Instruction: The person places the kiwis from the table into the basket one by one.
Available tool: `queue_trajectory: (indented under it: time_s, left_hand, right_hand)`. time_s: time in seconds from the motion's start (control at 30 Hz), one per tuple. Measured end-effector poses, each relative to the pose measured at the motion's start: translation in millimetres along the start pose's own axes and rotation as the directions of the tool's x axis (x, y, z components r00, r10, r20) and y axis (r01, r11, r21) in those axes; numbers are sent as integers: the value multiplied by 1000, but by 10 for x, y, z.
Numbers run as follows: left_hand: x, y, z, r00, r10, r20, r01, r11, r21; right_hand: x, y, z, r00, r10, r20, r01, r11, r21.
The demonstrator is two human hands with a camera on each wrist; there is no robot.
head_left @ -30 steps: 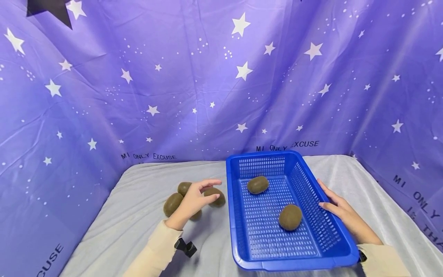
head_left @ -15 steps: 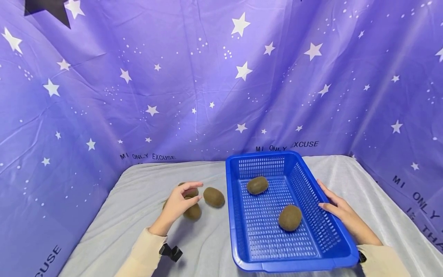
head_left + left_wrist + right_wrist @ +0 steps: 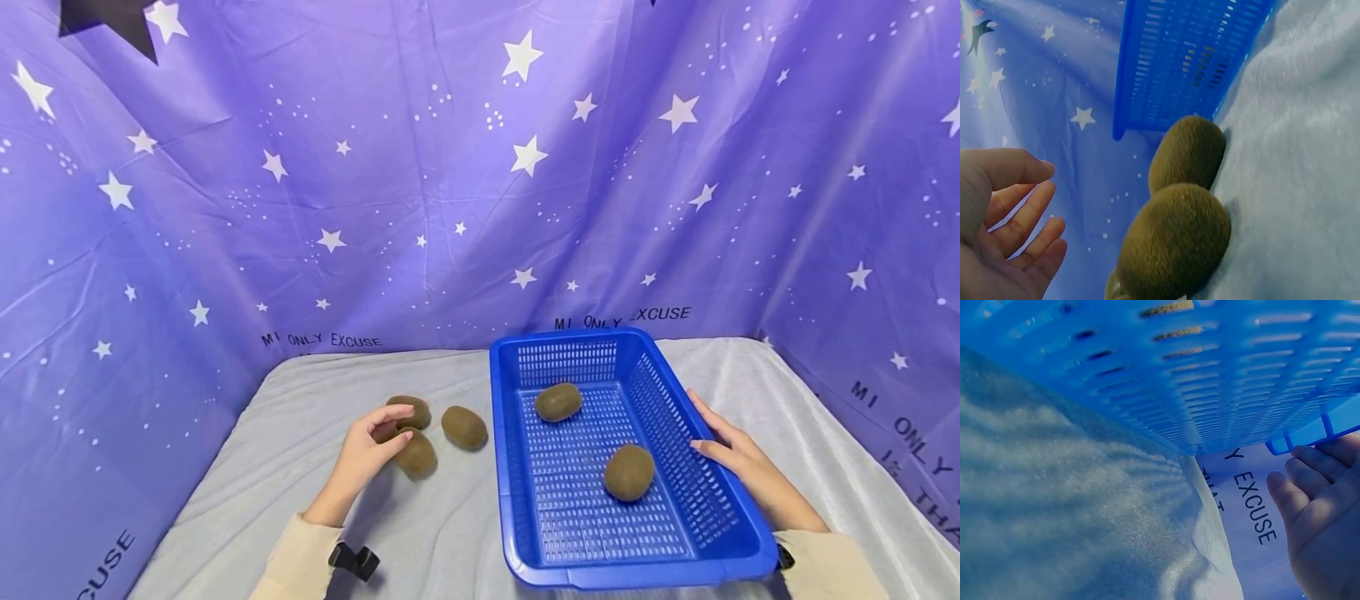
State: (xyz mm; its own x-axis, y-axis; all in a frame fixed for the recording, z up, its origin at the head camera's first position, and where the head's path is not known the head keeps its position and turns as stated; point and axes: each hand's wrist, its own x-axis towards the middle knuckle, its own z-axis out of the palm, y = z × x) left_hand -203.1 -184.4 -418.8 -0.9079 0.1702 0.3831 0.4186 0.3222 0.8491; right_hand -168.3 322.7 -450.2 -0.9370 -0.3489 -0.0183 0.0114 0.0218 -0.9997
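Over a cluster of brown kiwis (image 3: 417,456) on the left, my left hand (image 3: 363,450) hovers with fingers loosely bent and nothing in them. The left wrist view shows a gap between this hand (image 3: 1013,219) and the nearest kiwi (image 3: 1179,240). One kiwi of the cluster is partly hidden behind my fingers. A separate kiwi (image 3: 464,428) lies between the cluster and a blue plastic basket (image 3: 504,483). Inside the basket are two kiwis, one towards the back (image 3: 558,402), one nearer (image 3: 629,472). My right hand (image 3: 750,471) holds the basket's right rim, thumb over it, fingers (image 3: 1310,481) along the outside.
A pale grey plush cloth (image 3: 300,417) covers the table. Purple curtains (image 3: 420,167) with white stars stand close behind and on both sides. The basket's slotted walls rise well above the kiwis inside it.
My left hand has moved left and slightly down, away from the separate kiwi near the basket and over the cluster. The right hand, basket and kiwis stay where they were.
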Motion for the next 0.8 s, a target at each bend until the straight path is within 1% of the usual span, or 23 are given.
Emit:
queue_trajectory:
  time_s: [0.17, 0.23, 0.37, 0.7, 0.8]
  left_hand:
    - [-22, -33, -25, 1000, 4, -29, -3, 999, 36]
    - [-39, -67, -40, 999, 12, -42, -11, 999, 37]
    - [-84, -133, -79, 997, 19, -70, -16, 999, 37]
    - [-122, -240, -164, 992, -11, -129, 15, 1000, 25]
    - [-121, -255, -181, 989, -34, -141, 38, 999, 26]
  right_hand:
    - [-15, -6, -7, 1000, -10, 6, 10, 1000, 12]
    - [-16, -8, -9, 1000, -14, 17, 13, 1000, 29]
    - [-15, -3, -9, 999, -26, 29, 25, 1000, 19]
    - [-12, -17, 2, 1000, -10, 14, 10, 1000, 8]
    - [-7, -22, 3, 1000, -4, 9, 4, 1000, -2]
